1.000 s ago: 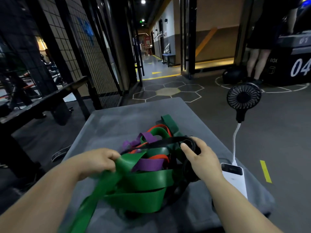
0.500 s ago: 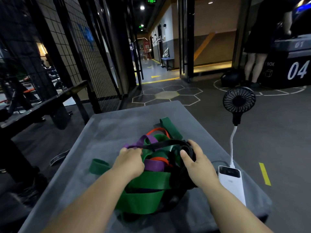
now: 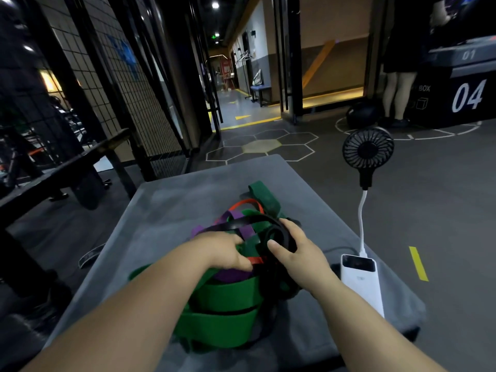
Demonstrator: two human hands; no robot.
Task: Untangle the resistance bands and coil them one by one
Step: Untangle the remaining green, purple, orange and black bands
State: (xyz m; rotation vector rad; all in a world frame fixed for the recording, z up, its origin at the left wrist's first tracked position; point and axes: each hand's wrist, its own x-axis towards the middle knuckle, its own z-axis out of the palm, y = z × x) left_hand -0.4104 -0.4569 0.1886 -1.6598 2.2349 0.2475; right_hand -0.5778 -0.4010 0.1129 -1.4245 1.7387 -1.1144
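Work is returning to the knot: the left hand, off the wide green rubber band, is digging into the tangled heap on the grey-clothed table, its grip impossible to tell, while the right hand is still clasping the half-coiled black rubber band.

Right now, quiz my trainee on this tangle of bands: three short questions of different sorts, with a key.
1. True or false: the right hand grips the coiled black band.
2. What lies on the grey table to the right of the band pile? A) a white power bank B) a water bottle C) a folded towel
3. Fill in: the widest bands, at the near side of the pile, are ____.
Key: 1 true; 2 A; 3 green.
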